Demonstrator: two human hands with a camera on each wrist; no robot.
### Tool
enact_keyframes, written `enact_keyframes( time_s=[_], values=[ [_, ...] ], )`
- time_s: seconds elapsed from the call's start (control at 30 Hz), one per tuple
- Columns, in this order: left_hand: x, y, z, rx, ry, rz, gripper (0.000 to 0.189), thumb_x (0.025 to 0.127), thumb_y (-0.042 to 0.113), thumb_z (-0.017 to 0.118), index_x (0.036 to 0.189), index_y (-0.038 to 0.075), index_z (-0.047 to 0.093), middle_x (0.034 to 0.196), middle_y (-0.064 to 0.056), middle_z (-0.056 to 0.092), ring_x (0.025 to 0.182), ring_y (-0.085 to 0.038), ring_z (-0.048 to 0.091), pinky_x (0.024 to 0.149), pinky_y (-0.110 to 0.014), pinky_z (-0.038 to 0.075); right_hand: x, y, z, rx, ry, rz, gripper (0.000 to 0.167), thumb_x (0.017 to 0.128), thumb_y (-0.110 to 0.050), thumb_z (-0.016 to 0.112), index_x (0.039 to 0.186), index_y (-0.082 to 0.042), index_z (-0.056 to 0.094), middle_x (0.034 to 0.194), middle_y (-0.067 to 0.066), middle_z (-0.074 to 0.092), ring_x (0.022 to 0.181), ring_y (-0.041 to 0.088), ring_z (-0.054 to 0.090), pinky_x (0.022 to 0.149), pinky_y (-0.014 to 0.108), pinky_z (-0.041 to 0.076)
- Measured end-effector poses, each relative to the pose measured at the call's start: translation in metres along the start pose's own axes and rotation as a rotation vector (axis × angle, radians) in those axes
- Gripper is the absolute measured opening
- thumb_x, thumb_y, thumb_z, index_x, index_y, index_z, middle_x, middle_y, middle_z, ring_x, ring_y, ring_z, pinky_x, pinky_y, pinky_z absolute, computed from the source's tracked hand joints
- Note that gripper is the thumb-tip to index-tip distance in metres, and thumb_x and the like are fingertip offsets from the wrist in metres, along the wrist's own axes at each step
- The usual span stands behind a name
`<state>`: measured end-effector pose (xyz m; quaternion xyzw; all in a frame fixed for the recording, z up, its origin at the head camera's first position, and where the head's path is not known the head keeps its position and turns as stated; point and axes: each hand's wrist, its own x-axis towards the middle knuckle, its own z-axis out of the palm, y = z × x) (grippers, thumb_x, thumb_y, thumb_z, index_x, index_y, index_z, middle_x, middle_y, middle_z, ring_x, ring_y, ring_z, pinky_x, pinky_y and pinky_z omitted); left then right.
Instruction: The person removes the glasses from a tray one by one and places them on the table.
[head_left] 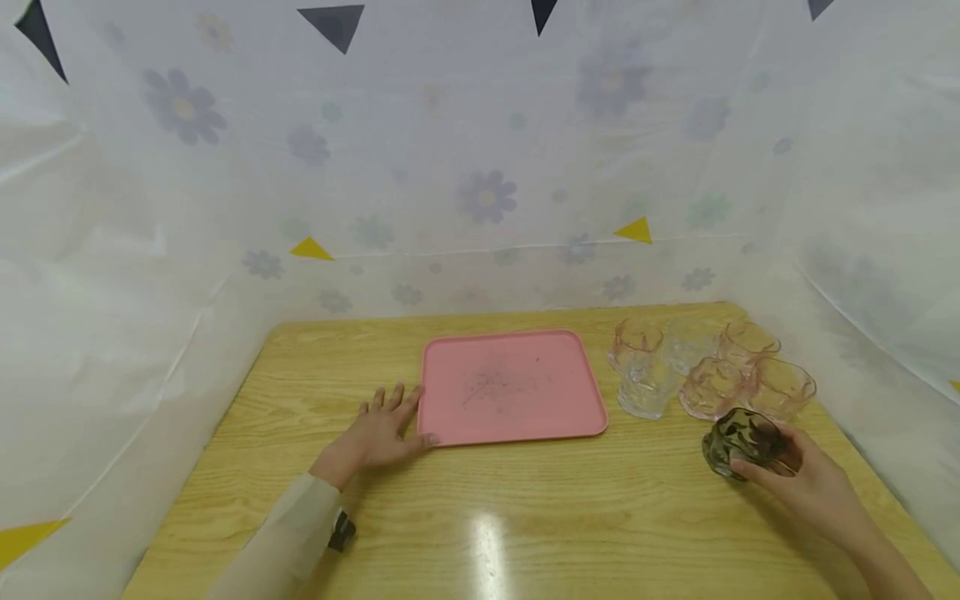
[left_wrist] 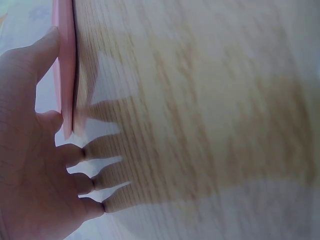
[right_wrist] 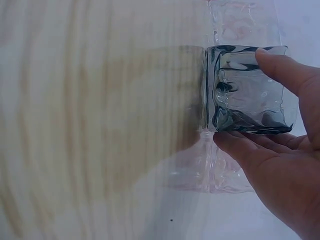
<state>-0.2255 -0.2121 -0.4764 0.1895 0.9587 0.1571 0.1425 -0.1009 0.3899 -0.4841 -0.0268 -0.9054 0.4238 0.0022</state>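
A smoky grey-green glass (head_left: 738,446) stands at the right of the table, in front of the other glasses. My right hand (head_left: 821,492) grips it from the side, thumb on one wall and fingers on the opposite one, as the right wrist view shows with the dark glass (right_wrist: 250,92). At the left side of a pink tray (head_left: 517,425) lies my left hand (head_left: 382,433), fingers spread straight and palm toward the table. Its thumb and index finger touch the tray's edge in the left wrist view, where the pink rim (left_wrist: 65,65) shows side-on.
Behind the dark glass stand several pink and clear glasses, among them a clear glass (head_left: 645,392) and a pink glass (head_left: 780,387), close together. Flower-patterned white curtains (head_left: 487,167) enclose the wooden table (head_left: 585,525) at the back and sides.
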Motion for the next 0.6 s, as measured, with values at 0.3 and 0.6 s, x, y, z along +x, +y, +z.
enact_keyframes(
  time_s=[0.3,0.6],
  values=[
    [-0.001,-0.001,0.001,-0.003,-0.006,-0.005,0.096,0.100,0.070,0.053,0.171,0.016,0.017,0.173,-0.029,0.012,0.157,-0.061,0.004,0.122,-0.080,0.009,0.005,-0.012,-0.006,-0.077,0.003,-0.061,0.100,0.098,-0.028,0.079,0.167,0.001,0.012,0.156,0.043,0.037,0.140,0.013,0.057,0.088,-0.006,0.035],
    [0.006,0.002,-0.010,-0.019,0.019,0.016,0.092,0.102,0.064,0.054,0.170,0.011,0.021,0.170,-0.034,0.020,0.154,-0.065,0.014,0.120,-0.082,0.014,0.028,-0.081,-0.011,-0.145,0.143,-0.309,0.085,0.098,-0.021,0.077,0.168,-0.015,0.029,0.166,0.032,0.034,0.141,0.063,0.038,0.115,0.063,0.042]
  ],
)
